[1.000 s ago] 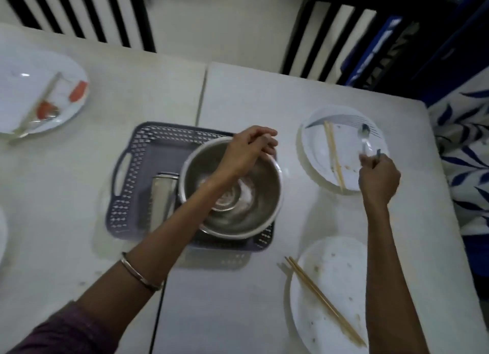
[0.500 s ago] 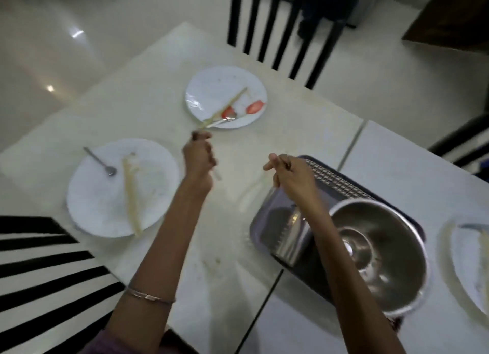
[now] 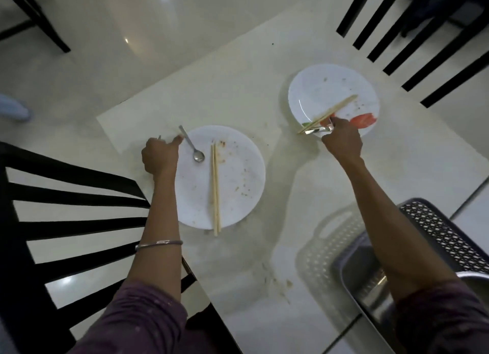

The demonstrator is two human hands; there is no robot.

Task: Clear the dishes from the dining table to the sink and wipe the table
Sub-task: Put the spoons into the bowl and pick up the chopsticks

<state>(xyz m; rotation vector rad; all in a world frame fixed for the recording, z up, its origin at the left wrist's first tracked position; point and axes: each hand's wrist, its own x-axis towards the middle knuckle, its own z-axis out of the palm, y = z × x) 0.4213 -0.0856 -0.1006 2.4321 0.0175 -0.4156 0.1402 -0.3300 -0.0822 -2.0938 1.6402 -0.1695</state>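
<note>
Two dirty white plates sit on the pale dining table. The near plate holds a spoon and a pair of chopsticks. My left hand is a fist at its left rim; a thin metal utensil tip pokes out of it, and my thumb touches the spoon's handle end. The far plate carries chopsticks, a red food scrap and a metal utensil. My right hand is closed on that utensil at the plate's near edge.
A grey perforated tray at the lower right holds steel vessels, partly hidden by my right arm. Crumbs lie on the table near it. One black slatted chair stands at the left, another at the upper right.
My view has swung further left. My left hand went from the far plate to the near plate's spoon. My right hand left the tray and took hold of the utensil on the far plate.
</note>
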